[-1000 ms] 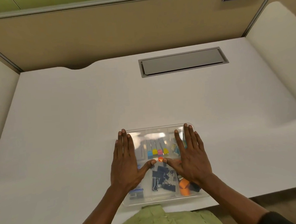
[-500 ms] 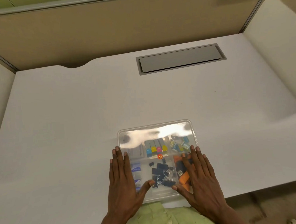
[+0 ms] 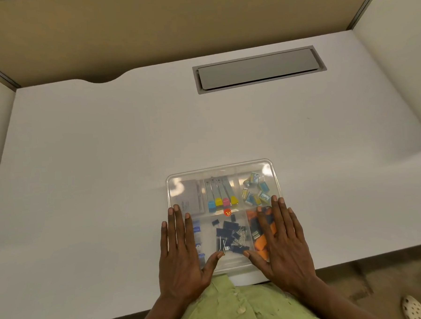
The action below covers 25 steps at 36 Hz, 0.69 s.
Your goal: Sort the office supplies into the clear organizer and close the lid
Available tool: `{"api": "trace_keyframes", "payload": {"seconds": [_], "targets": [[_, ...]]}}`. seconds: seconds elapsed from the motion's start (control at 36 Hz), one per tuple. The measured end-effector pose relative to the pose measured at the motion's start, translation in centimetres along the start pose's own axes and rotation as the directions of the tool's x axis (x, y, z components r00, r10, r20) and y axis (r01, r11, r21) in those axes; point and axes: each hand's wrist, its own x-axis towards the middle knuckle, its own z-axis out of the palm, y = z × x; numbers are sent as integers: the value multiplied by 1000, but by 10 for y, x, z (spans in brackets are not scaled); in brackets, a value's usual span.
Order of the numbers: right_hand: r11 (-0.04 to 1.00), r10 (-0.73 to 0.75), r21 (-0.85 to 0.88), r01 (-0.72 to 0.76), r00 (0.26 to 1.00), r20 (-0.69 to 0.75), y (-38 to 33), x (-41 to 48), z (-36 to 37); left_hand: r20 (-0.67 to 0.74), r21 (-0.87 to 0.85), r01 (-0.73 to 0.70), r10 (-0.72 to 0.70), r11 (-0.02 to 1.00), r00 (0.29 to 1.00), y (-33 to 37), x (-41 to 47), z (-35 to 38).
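both hands, left [image 3: 182,253] and right [image 3: 282,243], flat on lid [image 3: 225,173], nearer than before

We look down on a white desk [image 3: 107,164], where the clear organizer [image 3: 276,180] sits at the near edge with its lid [image 3: 181,182] lying flat over the compartments. Our left hand [image 3: 182,253] rests palm down across the lid's near-left part, fingers straight. Our right hand [image 3: 282,243] lies the same way on the near-right part, over orange pieces [image 3: 260,241]. Between our thumbs, dark blue binder clips [image 3: 229,234] fill the middle near compartment. In the far row we see four sticks [image 3: 221,195] with blue, yellow, pink and yellow ends, and small blue-and-yellow packets [image 3: 255,191] to their right. A grey hatch [image 3: 258,69] is set in the desk farther back. A green shirt [image 3: 236,306] shows below.
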Motion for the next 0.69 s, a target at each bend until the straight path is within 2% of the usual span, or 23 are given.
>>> {"api": "trace_keyframes", "payload": {"seconds": [0.14, 0.47, 0.69], "targets": [[1000, -4, -16, 5, 1000, 12, 0, 0, 1, 18, 74, -15, 14, 997, 1000, 2, -1, -2], [999, -12, -37, 13, 1000, 23, -3, -1, -5, 14, 66, -33, 33, 997, 999, 3, -1, -6], [999, -33, -6, 33, 999, 19, -2, 1, -12, 25, 80, 26, -28, 996, 999, 7, -2, -10]]}}
